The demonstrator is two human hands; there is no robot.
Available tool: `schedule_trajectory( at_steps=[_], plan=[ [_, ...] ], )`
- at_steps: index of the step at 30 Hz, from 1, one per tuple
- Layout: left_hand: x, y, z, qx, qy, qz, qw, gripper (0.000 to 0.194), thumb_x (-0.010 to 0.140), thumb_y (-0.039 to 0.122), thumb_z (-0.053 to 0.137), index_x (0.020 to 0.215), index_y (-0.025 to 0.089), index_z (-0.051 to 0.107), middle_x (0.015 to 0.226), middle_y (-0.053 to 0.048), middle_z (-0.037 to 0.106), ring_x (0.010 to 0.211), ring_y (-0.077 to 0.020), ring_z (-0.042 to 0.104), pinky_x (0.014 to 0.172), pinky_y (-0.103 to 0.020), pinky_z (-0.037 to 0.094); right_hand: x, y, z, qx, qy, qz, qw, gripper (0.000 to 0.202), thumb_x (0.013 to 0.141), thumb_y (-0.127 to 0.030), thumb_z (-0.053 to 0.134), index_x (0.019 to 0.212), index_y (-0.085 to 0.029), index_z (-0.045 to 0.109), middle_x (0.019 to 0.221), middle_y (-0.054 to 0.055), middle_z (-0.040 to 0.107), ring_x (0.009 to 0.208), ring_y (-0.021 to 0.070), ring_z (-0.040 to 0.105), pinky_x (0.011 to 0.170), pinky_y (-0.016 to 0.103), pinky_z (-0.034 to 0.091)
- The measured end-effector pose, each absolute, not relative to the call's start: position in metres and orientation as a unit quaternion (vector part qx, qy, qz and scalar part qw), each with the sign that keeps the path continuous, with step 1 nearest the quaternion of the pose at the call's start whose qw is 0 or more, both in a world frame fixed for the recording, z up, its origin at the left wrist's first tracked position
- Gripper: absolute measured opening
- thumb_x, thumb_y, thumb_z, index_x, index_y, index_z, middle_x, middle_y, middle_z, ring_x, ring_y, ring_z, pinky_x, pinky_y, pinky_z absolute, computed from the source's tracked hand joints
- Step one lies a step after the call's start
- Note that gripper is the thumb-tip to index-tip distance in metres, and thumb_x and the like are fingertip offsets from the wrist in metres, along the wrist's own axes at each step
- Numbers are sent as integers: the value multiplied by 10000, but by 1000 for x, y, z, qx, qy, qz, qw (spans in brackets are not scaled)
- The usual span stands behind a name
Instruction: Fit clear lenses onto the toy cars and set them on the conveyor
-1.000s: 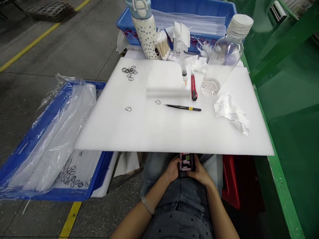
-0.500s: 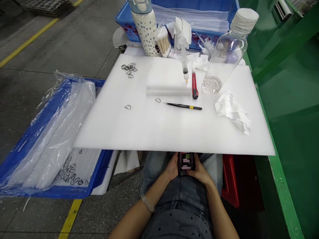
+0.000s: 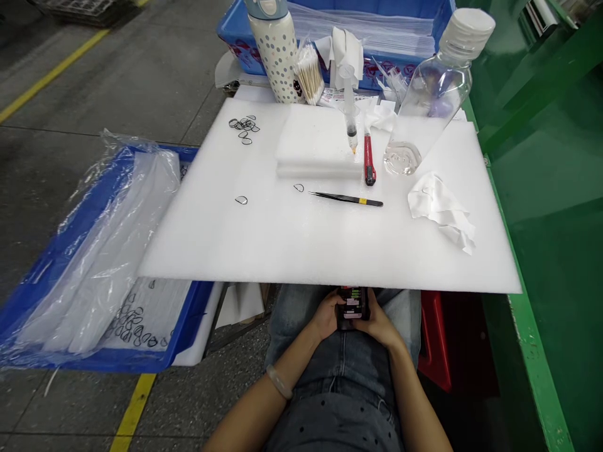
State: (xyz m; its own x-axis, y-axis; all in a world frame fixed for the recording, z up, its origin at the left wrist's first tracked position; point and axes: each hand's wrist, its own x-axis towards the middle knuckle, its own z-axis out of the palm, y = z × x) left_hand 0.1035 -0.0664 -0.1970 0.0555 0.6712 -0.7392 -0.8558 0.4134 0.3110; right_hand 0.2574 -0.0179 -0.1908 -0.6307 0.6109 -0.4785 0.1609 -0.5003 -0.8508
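Below the front edge of the white foam board (image 3: 264, 251), both my hands hold a dark smartphone (image 3: 353, 307) over my lap. My left hand (image 3: 327, 317) grips its left side, the thumb lying over the lit screen. Around the right side and lower corner is my right hand (image 3: 379, 325). The phone's top end is hidden by the board. On the board lie black tweezers (image 3: 346, 199) with a yellow band, beside a small dark ring (image 3: 298, 188). Another ring (image 3: 242, 200) lies farther left, and a pile of rings (image 3: 244, 125) is near the back left.
A red utility knife (image 3: 369, 160), a syringe (image 3: 350, 116), a clear bottle (image 3: 428, 100) and crumpled tissue (image 3: 443, 210) are on the board. Behind stand a dotted flask (image 3: 276, 59), cotton swabs (image 3: 309, 76) and a blue bin (image 3: 235, 37). A blue tray (image 3: 200, 314) sits left; a green wall (image 3: 556, 207) right.
My left thumb has moved from the phone's left edge onto its screen. The view has shifted slightly; the things on the board stay where they were.
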Motion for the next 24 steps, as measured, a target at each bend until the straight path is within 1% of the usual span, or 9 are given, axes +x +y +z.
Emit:
schedule_trajectory(
  at_steps=[4,5,9,10,14,18,19,21,24],
  plan=[
    [104,-66,-197,-108,432,539,715,277,840,396,697,971,152,710,909,-80,714,901,-236,656,804,-325,507,258,-18,-193,-394,-480,769,150,998,655,-166,749,1522,-215,255,1378,115,563,1239,244,559,1093,425,459],
    [104,-66,-198,-107,430,539,716,267,836,388,702,959,151,711,902,-81,713,912,-240,659,815,-329,510,258,-18,-193,-394,-481,769,149,1010,654,-166,755,1527,-222,249,1377,112,564,1237,242,562,1086,420,467],
    [104,-67,-200,-106,430,536,719,186,705,185,763,876,140,705,822,-63,699,879,-236,666,802,-320,515,257,-18,-192,-394,-483,768,150,1038,641,-155,752,1535,-236,231,1366,105,568,1199,233,580,1055,411,493],
    [104,-67,-200,-108,430,537,718,196,710,191,765,891,142,706,834,-64,703,897,-239,668,813,-321,516,257,-17,-191,-393,-482,769,151,1039,640,-158,756,1533,-234,231,1366,105,567,1199,234,580,1057,413,493],
    [104,-67,-201,-115,429,540,715,263,815,363,726,971,152,711,952,-93,723,1028,-269,665,907,-358,514,256,-16,-188,-393,-483,768,149,1050,637,-184,782,1530,-245,233,1386,106,554,1230,245,566,1078,426,476],
    [103,-67,-201,-114,426,537,719,201,709,192,770,893,128,721,908,-94,728,1023,-284,672,911,-363,522,256,-16,-189,-401,-485,764,144,1061,638,-185,768,1536,-240,205,1378,114,550,1216,255,567,1087,449,456],
    [103,-67,-201,-114,426,537,719,201,713,191,774,898,128,725,908,-94,730,1027,-283,671,910,-360,523,256,-16,-189,-401,-484,765,144,1062,638,-188,770,1536,-234,205,1382,119,547,1221,259,565,1095,454,449],
    [103,-67,-201,-116,427,539,717,235,792,305,761,956,139,733,956,-98,735,1055,-277,664,920,-357,522,256,-16,-188,-399,-481,767,143,1073,637,-199,785,1539,-228,205,1411,127,531,1256,267,552,1120,462,428],
    [103,-67,-202,-119,423,542,716,404,890,509,664,1096,166,723,1080,-111,731,1124,-273,644,962,-362,512,257,-16,-187,-399,-480,768,141,1100,645,-222,808,1553,-234,188,1489,129,476,1353,272,491,1176,465,372]
  ],
)
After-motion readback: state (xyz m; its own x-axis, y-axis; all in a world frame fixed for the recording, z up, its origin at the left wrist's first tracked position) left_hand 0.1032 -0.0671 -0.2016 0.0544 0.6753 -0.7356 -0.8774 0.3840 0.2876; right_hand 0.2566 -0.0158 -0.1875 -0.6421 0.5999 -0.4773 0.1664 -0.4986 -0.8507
